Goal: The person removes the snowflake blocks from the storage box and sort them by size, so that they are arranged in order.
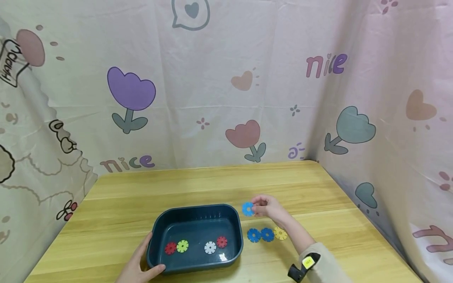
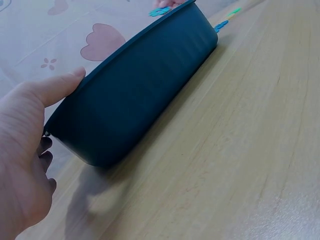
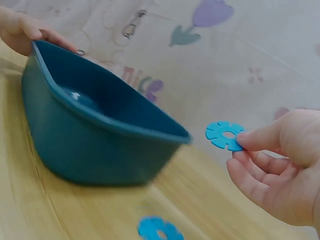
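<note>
Between thumb and fingers my right hand [image 1: 269, 207] pinches a light blue notched disc [image 3: 225, 135], a flat flower-shaped plastic piece with a hole in its middle. It is held up just beyond the right rim of a dark teal plastic basin [image 1: 196, 269]. My left hand [image 2: 25, 145] grips the basin at its near left corner, thumb at the rim and fingers along the side. Inside the basin lie a red disc [image 1: 170, 248] beside a yellow-green disc [image 1: 182, 246], and a white disc [image 1: 210, 248] beside another red disc [image 1: 221, 241].
Right of the basin, two blue discs [image 1: 253, 235] and a yellow disc [image 1: 280, 233] lie in a row on the wooden table [image 1: 141, 188], below my right forearm. A printed cloth [image 1: 198, 86] hangs behind the table and along its sides.
</note>
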Available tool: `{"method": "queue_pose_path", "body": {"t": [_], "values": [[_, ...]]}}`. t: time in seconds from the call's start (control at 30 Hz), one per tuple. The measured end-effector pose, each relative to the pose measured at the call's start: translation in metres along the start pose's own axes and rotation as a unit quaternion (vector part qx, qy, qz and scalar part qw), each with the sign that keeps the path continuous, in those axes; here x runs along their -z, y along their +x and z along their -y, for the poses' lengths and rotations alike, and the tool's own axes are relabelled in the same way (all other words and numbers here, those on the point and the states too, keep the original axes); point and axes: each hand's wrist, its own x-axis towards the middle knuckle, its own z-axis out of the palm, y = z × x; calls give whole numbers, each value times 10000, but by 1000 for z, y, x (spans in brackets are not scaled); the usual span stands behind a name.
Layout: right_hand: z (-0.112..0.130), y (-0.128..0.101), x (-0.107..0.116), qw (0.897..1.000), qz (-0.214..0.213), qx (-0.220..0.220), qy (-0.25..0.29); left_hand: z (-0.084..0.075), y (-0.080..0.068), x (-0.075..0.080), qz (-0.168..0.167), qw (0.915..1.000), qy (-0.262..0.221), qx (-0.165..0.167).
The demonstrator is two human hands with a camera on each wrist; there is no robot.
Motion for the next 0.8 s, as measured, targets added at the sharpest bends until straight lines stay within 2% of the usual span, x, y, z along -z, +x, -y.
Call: {"method": "queue_pose_path", "body": {"t": [0.27,0.57,0.7,0.8], "values": [[-21,-29,47,9981,-550,-245,153,-1,-1,-1,-84,9999,55,3],[-37,-66,99,9910,-1145,-551,414,0,2,0,-28,10000,38,69],[-43,-76,112,9883,-1290,-762,273,0,2,0,6,9999,6,172],[-48,-82,118,9847,-1449,-964,-59,-1,3,0,41,9999,19,129]]}}
